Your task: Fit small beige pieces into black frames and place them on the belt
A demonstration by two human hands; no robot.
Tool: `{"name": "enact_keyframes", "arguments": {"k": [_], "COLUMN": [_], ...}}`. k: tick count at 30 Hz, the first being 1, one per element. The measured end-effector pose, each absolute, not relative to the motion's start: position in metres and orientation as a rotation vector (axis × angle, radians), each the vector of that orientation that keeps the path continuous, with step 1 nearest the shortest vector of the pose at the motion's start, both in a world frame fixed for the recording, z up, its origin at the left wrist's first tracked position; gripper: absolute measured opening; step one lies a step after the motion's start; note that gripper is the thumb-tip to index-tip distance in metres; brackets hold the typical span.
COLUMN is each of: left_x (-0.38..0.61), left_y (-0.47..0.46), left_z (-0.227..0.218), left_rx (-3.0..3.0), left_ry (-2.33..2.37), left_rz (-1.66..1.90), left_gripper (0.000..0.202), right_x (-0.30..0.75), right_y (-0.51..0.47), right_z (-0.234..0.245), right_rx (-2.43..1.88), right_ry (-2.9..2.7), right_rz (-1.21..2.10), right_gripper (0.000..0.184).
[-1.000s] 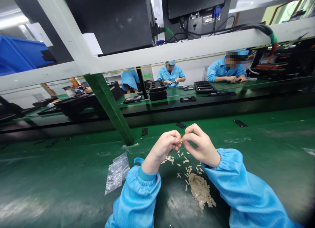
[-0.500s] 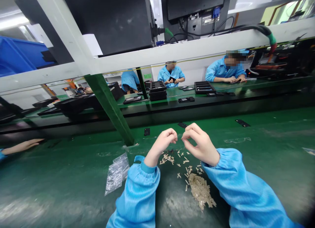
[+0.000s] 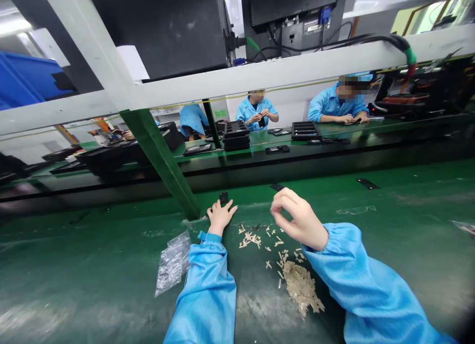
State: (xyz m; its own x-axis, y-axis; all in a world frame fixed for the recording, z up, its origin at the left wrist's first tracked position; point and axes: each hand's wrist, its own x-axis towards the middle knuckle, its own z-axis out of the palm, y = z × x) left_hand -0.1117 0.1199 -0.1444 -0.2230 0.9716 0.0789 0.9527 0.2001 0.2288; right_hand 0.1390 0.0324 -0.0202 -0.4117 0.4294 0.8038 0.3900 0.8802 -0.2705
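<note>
My left hand (image 3: 219, 217) lies stretched forward on the green belt (image 3: 389, 235), fingers spread, its fingertips at a small black part (image 3: 223, 198). My right hand (image 3: 297, 218) hovers above the belt with thumb and forefinger pinched together; what the pinch holds is too small to make out. Between and below my hands lies a scatter of small beige pieces (image 3: 256, 239), thickening into a heap (image 3: 301, 287) near my right sleeve. Both arms wear blue sleeves.
A clear plastic bag (image 3: 172, 261) of small parts lies left of my left arm. A green post (image 3: 163, 166) rises behind it. More black parts (image 3: 368, 183) dot the belt. Other workers in blue (image 3: 258, 111) sit at a far bench with black trays (image 3: 306, 131).
My hands, which met in a pinch before me, have parted. The left hand has dropped forward and flattened on the belt by the black part; the right stays raised and pinched.
</note>
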Motion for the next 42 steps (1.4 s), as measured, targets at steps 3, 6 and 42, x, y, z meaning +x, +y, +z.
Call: {"name": "enact_keyframes", "arguments": {"k": [3, 6, 42], "left_x": [-0.110, -0.107, -0.094], "left_y": [0.123, 0.122, 0.116], "left_z": [-0.147, -0.146, -0.145], "left_rx": [1.909, 1.916, 2.019], "left_ry": [2.398, 2.430, 2.399], "left_rz": [0.316, 0.322, 0.363], "left_gripper": [0.049, 0.048, 0.044], "right_x": [0.139, 0.139, 0.137], "right_y": [0.033, 0.032, 0.031], "right_z": [-0.021, -0.020, -0.021], "right_rx": [-0.585, -0.586, -0.600], "right_ry": [-2.056, -2.058, -2.154], "right_rz": [0.056, 0.060, 0.050], "right_gripper": [0.017, 0.017, 0.016]}}
